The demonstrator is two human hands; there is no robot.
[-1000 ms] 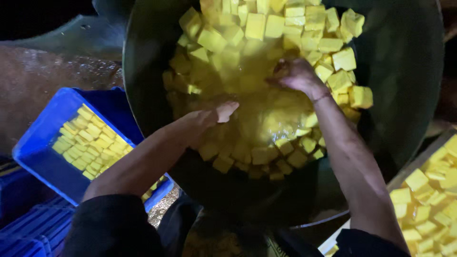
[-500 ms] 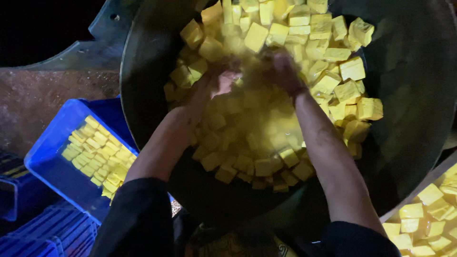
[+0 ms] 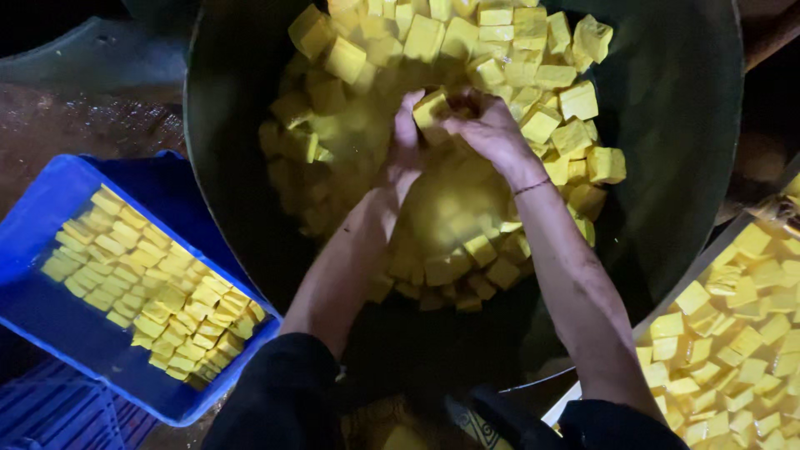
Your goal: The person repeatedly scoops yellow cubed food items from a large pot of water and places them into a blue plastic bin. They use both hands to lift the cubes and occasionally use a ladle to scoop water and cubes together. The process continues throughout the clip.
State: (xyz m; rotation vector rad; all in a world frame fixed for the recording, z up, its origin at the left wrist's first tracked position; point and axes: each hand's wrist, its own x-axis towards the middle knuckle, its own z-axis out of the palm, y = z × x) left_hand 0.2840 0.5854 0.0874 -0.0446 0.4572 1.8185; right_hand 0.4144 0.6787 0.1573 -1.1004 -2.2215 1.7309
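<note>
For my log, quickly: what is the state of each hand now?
Left hand: open, touching a yellow cube.
Right hand: curled on the same cube.

Dim scene; light from above brightens the yellow cubes in the middle, corners sink into black, slight blur.

The place is dark, lit only from above where the camera looks, so the corners fall away to black. At the left a rough, wet, brownish floor shows beside a grey curved slab, and below it sits a blue plastic crate with a ribbed blue crate under it. At the right edge a pale-rimmed tray slants in.
</note>
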